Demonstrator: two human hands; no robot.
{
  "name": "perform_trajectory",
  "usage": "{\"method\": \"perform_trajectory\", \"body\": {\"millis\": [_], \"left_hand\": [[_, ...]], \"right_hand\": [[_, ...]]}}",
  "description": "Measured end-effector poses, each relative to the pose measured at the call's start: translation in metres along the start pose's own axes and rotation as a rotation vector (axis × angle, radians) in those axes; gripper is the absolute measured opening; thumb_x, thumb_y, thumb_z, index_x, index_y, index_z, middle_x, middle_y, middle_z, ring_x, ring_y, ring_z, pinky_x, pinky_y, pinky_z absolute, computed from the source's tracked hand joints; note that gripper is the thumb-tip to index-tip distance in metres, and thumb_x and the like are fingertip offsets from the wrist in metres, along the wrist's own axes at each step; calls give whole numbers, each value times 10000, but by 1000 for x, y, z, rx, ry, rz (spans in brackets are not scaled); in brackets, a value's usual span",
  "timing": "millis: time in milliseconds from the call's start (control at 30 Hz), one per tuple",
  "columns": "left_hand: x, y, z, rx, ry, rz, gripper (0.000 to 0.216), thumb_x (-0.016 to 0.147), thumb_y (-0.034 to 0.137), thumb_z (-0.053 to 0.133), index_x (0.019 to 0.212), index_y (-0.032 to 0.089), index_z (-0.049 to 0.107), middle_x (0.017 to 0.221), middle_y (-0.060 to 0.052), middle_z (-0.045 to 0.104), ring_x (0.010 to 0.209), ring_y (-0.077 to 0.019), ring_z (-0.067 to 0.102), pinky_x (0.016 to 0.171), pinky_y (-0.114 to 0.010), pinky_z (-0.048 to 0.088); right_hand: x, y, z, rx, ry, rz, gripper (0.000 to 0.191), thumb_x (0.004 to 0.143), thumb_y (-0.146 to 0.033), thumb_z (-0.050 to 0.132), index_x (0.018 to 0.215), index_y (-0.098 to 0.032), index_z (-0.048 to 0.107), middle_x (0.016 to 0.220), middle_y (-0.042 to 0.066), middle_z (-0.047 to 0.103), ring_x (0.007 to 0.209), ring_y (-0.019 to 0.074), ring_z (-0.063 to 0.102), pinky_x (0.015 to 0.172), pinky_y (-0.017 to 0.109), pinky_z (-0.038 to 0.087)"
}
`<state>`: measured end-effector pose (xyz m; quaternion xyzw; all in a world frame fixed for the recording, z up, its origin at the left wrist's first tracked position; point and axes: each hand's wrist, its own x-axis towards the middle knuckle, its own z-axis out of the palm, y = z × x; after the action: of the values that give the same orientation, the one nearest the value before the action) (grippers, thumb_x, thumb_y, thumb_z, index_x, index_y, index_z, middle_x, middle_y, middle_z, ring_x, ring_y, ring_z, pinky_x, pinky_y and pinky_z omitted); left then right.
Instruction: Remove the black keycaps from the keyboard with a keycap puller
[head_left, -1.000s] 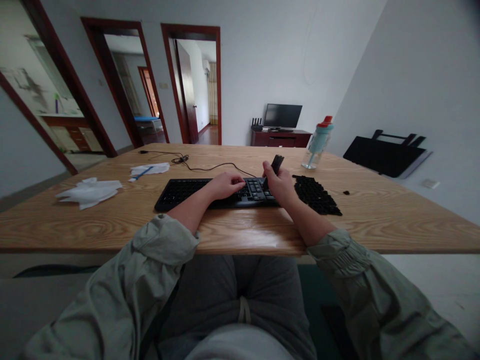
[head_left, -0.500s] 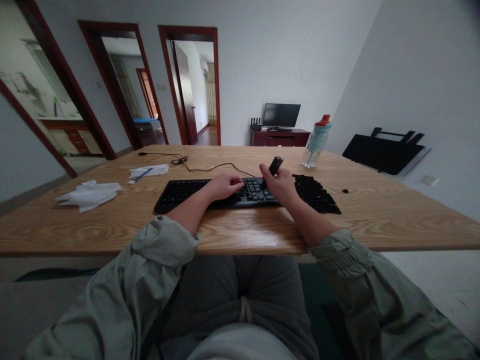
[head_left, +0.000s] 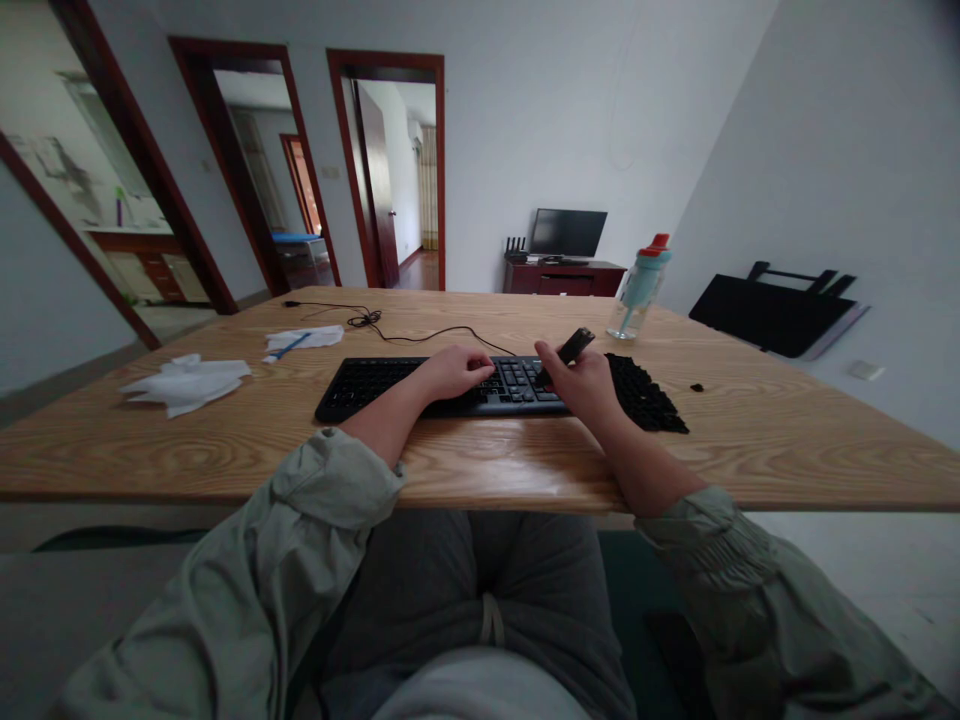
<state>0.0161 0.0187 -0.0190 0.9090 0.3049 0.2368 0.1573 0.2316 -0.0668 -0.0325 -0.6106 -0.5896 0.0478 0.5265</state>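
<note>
The left hand (head_left: 452, 371) lies flat on the keyboard (head_left: 420, 385), fingers spread and holding nothing, apparently to steady it on the table (head_left: 480, 460). The right hand (head_left: 589, 380) has its fingers closed on a small dark tool (head_left: 574, 347), tilted up and away over the keyboard's right end, perhaps so its lower tip can reach the keys. Just right of those fingers lies a heap of loose keycaps (head_left: 649, 395); a bottle (head_left: 637, 290) stands beyond.
</note>
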Motion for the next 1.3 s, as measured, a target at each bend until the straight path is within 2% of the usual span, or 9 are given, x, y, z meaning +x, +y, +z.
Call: {"method": "perform_trajectory", "body": {"millis": [133, 333, 667, 767, 933, 1033, 1300], "left_hand": [[0, 1, 0, 13, -5, -3, 313, 879, 380, 533, 948, 151, 735, 803, -36, 703, 716, -146, 583, 654, -252, 410], [-2, 6, -2, 22, -18, 5, 298, 882, 359, 530, 918, 149, 738, 831, -44, 711, 734, -148, 588, 657, -253, 410], [-2, 8, -1, 50, -19, 0, 294, 876, 352, 535, 933, 151, 741, 823, -43, 712, 732, -148, 587, 643, -250, 410], [-2, 8, -1, 51, -31, 1, 296, 881, 353, 528, 933, 156, 743, 846, -45, 721, 739, -149, 594, 650, -250, 416], [-2, 7, -1, 45, -33, 0, 311, 884, 369, 526, 947, 157, 745, 851, -46, 728, 743, -153, 608, 665, -254, 428], [-1, 7, 3, 32, -57, 8, 314, 883, 373, 530, 974, 161, 743, 843, -40, 729, 725, -148, 610, 669, -254, 433], [2, 12, 12, 17, -99, 18, 322, 879, 386, 532, 999, 174, 742, 861, -38, 727, 747, -146, 609, 647, -239, 426]], "right_hand": [[-6, -1, -5, 10, -99, 2, 468, 796, -601, 608, 649, -159, 657, 548, 44, 624, 503, 165, 592, 482, 246, 413], [-5, 0, -12, -21, -46, 62, 462, 783, -591, 624, 657, -148, 671, 568, 68, 647, 515, 190, 625, 477, 257, 438], [-12, 3, -9, 274, -133, 187, 457, 728, -594, 703, 796, -142, 703, 682, 78, 701, 549, 206, 662, 479, 281, 530], [-14, 3, -8, 320, -117, 254, 483, 725, -617, 695, 809, -141, 702, 695, 83, 705, 545, 203, 658, 468, 278, 522], [-11, 4, -7, 214, -9, 199, 540, 726, -666, 659, 710, -127, 686, 571, 54, 636, 468, 157, 576, 414, 239, 423], [-9, 5, -4, 226, 35, 225, 568, 724, -687, 645, 700, -121, 688, 521, 40, 599, 434, 145, 537, 397, 235, 386], [-10, 8, 1, 269, 40, 225, 565, 713, -702, 650, 707, -138, 673, 479, 33, 579, 432, 177, 574, 388, 242, 387]]}}
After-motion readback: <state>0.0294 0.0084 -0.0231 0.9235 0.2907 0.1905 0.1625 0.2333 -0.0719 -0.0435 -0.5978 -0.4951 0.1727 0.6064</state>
